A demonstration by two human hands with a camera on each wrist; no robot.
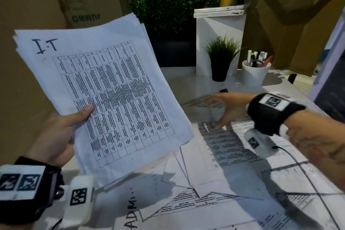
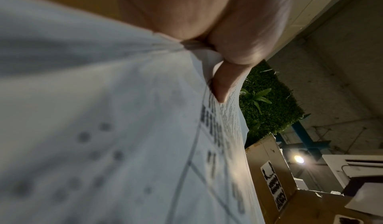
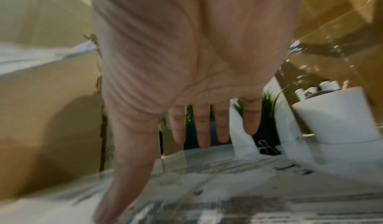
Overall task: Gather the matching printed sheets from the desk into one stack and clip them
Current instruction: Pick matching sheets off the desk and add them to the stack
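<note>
My left hand (image 1: 61, 132) holds up a stack of printed sheets (image 1: 104, 87) marked "I.T" with a table of text, thumb on top; the left wrist view shows the thumb (image 2: 225, 80) pressed on the paper (image 2: 103, 129). My right hand (image 1: 225, 110) reaches out over loose printed sheets (image 1: 220, 140) on the desk, fingers straight and spread, holding nothing. The right wrist view shows those fingers (image 3: 203, 126) above blurred printed paper (image 3: 248, 186). A black binder clip (image 1: 224, 90) lies on the desk beyond the right hand, also in the right wrist view as the clip (image 3: 267, 148).
More sheets, one marked "ADMI" (image 1: 134, 211), cover the near desk. A potted plant (image 1: 221, 59) and a white cup of pens (image 1: 255, 71) stand at the back. Cardboard boxes (image 1: 33, 5) rise on the left. A black cable (image 1: 308, 177) crosses the papers at right.
</note>
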